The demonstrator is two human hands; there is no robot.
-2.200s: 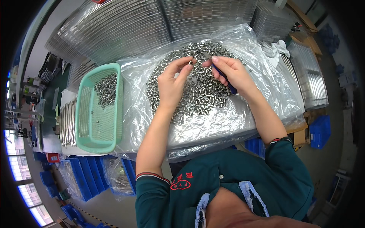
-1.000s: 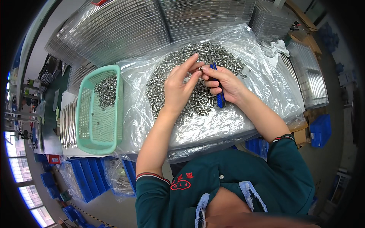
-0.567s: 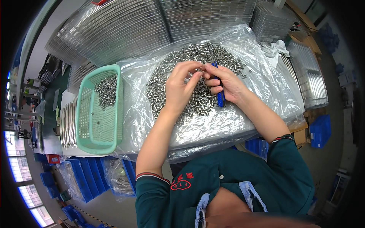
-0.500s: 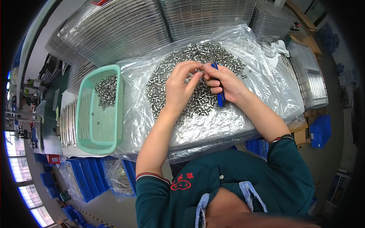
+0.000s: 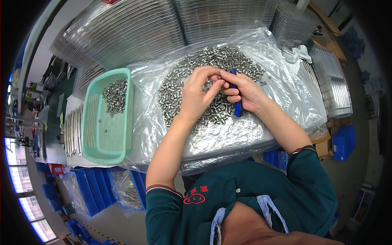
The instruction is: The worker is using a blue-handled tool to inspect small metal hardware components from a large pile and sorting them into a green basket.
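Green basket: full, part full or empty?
Part full: small metal parts heaped in the green basket's far half, mesh floor showing nearer.

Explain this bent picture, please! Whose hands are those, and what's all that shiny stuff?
They belong to a person without gloves. A wide camera on the person's head looks down, so edges bend. On a clear plastic sheet lies a pile of small silvery metal pieces; more sit in the green plastic basket on the left. The right hand holds a slim blue-handled tool with a metal tip. The left hand meets the right at a tiny round metal piece; I can't tell which grips it.
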